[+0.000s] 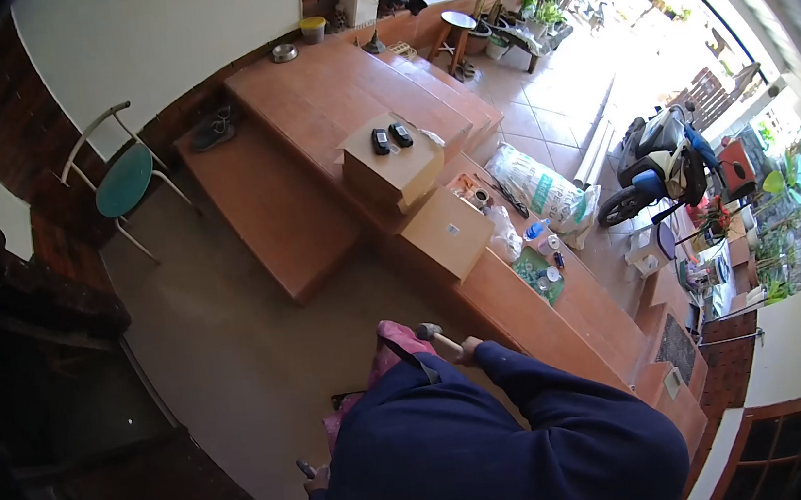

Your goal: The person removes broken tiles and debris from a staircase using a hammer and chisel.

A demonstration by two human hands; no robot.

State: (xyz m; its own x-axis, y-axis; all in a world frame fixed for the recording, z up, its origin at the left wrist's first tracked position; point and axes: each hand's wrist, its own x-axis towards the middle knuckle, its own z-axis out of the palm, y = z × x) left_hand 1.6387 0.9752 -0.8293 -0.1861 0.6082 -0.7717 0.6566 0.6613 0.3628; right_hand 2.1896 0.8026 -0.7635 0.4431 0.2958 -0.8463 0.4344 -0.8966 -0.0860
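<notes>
In the head view, my right hand (470,349) is closed around the pale wooden handle of a hammer (430,332), whose grey head points left. Low in the picture, my left hand (318,479) is closed with a short dark grey object (304,468) sticking out of it; its kind cannot be made out. Pink cloth (401,336) shows in front of my body beside the hammer, with a dark strap close to it. My navy clothing hides most of what lies between the two hands.
Cardboard boxes (447,232) stand on the terracotta steps (279,116), two dark devices (391,138) on one. Bottles and small items (544,269) lie on the ledge. A white sack (543,191), motorbike (669,158) and green-seated chair (125,181) stand around.
</notes>
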